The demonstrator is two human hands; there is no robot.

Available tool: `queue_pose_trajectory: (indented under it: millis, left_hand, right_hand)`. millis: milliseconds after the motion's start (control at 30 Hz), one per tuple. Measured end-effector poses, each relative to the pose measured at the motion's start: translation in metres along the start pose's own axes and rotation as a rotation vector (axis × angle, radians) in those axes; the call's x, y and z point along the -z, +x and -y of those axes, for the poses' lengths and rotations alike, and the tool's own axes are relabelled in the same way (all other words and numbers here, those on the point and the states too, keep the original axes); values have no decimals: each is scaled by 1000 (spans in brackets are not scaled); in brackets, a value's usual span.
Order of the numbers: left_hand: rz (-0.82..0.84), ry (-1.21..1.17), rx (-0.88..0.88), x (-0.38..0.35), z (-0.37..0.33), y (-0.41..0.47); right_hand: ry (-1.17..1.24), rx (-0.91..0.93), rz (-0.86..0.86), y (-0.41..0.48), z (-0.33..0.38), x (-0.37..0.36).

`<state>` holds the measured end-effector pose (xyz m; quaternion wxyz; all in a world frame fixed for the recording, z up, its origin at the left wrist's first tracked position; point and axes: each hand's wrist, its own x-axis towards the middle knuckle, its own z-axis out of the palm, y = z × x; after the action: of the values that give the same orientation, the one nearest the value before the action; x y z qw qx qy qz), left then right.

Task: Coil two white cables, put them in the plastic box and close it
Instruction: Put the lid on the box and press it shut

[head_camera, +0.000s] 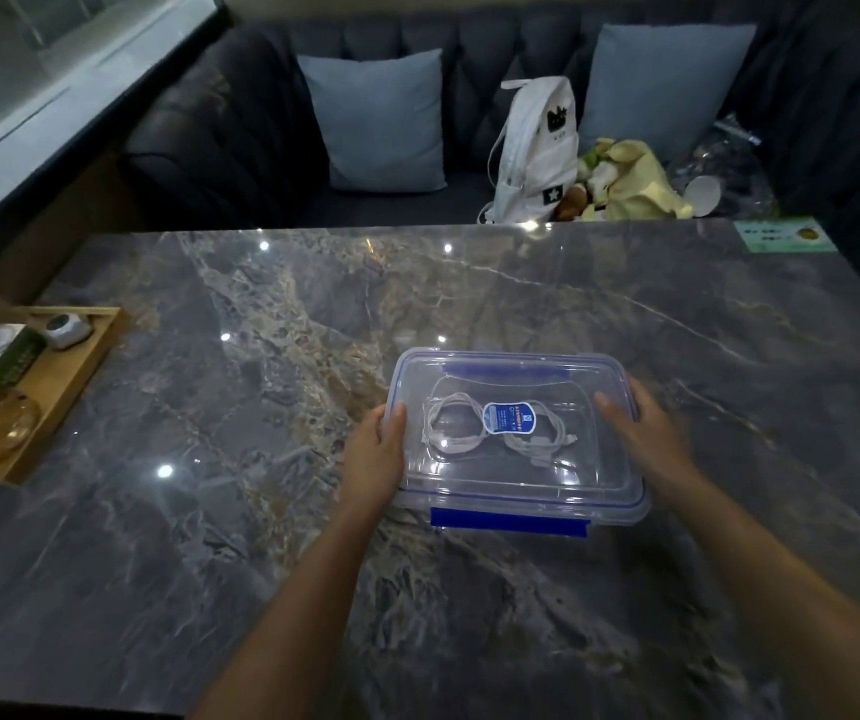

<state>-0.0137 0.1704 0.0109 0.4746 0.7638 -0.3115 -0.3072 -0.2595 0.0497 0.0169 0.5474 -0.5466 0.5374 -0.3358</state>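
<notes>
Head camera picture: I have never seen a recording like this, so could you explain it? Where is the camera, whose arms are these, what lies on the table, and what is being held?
There is no machine here: the arms belong to a person working with bare hands. The single camera sits on that person's head and looks forward and down. On the dark marble table stands a clear plastic box with its lid on; two coiled white cables lie inside. The left hand grips the box's left edge, and the right hand grips its right edge. A wooden tray with small items sits at the table's left edge. Beyond the table are a sofa and a white bag.
</notes>
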Motion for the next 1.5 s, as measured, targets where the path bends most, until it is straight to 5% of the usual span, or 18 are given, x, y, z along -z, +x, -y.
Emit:
queue_pose_trajectory:
  millis: [200, 533, 767, 900, 1033, 1333, 1500]
  left_hand:
    - [40, 16, 99, 4, 4, 8]
    - [261, -166, 264, 4, -34, 60]
    - [234, -324, 357, -9, -34, 75]
    - [209, -185, 299, -8, -33, 81]
    - [233, -59, 236, -5, -38, 93]
    - [449, -122, 262, -14, -42, 108]
    - [520, -191, 288, -13, -37, 115]
  right_hand:
    - [2, -30, 6, 1, 1, 2]
    - [201, -339, 17, 28, 24, 9]
    - [263, -362, 9, 44, 26, 2]
    - [280, -407, 52, 47, 27, 4]
    - [164, -413, 90, 55, 35, 10]
    - [-287, -276, 287, 83, 44, 15]
    - [-327, -225, 428, 98, 50, 6]
